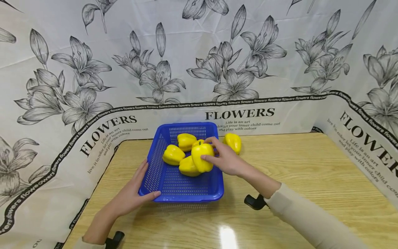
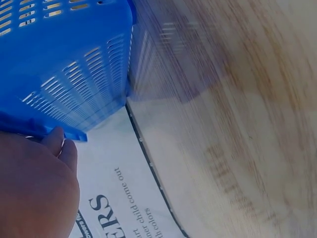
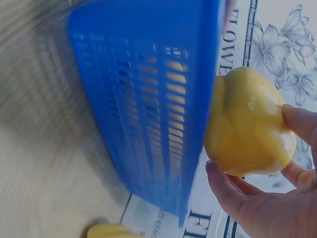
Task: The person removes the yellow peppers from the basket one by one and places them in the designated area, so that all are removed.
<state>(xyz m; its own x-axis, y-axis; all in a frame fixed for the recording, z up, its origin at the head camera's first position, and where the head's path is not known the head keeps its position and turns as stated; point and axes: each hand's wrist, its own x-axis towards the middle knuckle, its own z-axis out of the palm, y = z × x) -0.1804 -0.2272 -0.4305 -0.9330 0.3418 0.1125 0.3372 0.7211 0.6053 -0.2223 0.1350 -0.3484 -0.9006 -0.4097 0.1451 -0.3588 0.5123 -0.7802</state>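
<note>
A blue plastic basket [image 1: 186, 188] with slotted walls stands on the table, several yellow bell peppers [image 1: 173, 155] lying inside it. My right hand [image 1: 228, 159] grips another yellow bell pepper [image 1: 203, 158] above the basket's right side; in the right wrist view, thumb and fingers [image 3: 225, 191] surround this pepper [image 3: 250, 121] by the rim. At the basket's left front corner, my left hand [image 1: 132, 193] holds the rim, its thumb over the front edge. The left wrist view shows this hand [image 2: 37, 183] at the rim, with most of its fingers hidden.
One more yellow bell pepper [image 1: 232, 143] rests on the wooden table [image 1: 280, 166], behind and right of the basket. A white flower-printed cloth [image 1: 174, 83] hangs behind and along both sides of the table. Black wrist mounts [image 1: 255, 202] are on both forearms.
</note>
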